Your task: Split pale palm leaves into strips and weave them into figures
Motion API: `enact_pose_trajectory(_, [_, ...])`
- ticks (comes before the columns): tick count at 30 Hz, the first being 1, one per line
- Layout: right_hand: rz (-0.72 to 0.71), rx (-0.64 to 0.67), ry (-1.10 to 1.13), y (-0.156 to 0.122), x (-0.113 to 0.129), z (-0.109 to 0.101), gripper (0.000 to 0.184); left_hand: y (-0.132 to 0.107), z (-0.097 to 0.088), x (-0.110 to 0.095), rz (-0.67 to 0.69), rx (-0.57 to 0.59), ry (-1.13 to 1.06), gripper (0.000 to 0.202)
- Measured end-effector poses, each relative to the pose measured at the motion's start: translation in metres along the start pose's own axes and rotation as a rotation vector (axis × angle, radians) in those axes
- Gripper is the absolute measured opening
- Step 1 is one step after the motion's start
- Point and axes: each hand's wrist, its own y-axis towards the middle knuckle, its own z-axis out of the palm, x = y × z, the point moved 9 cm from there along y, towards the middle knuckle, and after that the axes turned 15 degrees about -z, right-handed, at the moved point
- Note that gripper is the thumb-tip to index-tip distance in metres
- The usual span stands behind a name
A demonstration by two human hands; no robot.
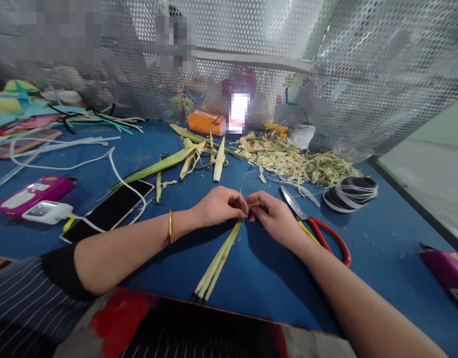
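Several pale green stalks lie in a narrow bundle on the blue table, their upper ends meeting under my fingertips. My left hand is closed in a pinch over that end, and a fine pale thread stands up from its fingers. Close against it, my right hand is also pinched, at the same thread; the fingertips hide the exact grip. Right of my right hand lie scissors with red handles, blades partly open and pointing away. A yellow strip shows beside the forearm.
Peeled husks and a heap of shredded fibres lie behind my hands. A wound spool stands right. On the left are a phone, white cable and purple box. An orange pack sits by the perforated partition.
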Motion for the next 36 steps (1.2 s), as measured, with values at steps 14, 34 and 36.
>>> enact_pose_trajectory(14, [0.028, -0.012, -0.103, 0.000, -0.006, -0.003, 0.017, -0.024, 0.005, -0.025, 0.455, -0.521, 0.739, 0.009])
enact_pose_trajectory(34, [0.067, -0.106, -0.066, 0.003, -0.011, -0.013, 0.005, -0.037, 0.006, -0.033, 0.633, -0.594, 0.664, 0.010])
enact_pose_trajectory(36, [0.097, -0.124, -0.057, 0.001, -0.011, -0.014, 0.005, -0.037, 0.004, -0.033, 0.621, -0.603, 0.653, 0.010])
